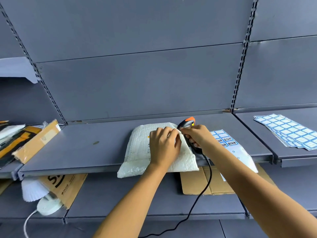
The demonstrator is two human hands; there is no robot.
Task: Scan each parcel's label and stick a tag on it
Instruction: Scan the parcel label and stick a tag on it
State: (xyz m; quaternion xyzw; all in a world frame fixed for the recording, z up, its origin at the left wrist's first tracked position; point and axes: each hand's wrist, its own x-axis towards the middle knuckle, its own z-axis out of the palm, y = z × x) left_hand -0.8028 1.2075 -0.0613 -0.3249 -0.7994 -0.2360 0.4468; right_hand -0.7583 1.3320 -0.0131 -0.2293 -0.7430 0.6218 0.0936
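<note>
Head view: your left hand (163, 146) pinches white parcel (137, 152) edge; right hand (197, 136) grips scanner (187, 122); label (148, 148) print too small to read.

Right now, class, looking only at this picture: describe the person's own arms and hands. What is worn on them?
The left forearm and right forearm are bare to the picture's edge: no sleeves show. The left hand and right hand wear no gloves; no watch, ring or bracelet is visible.
</note>
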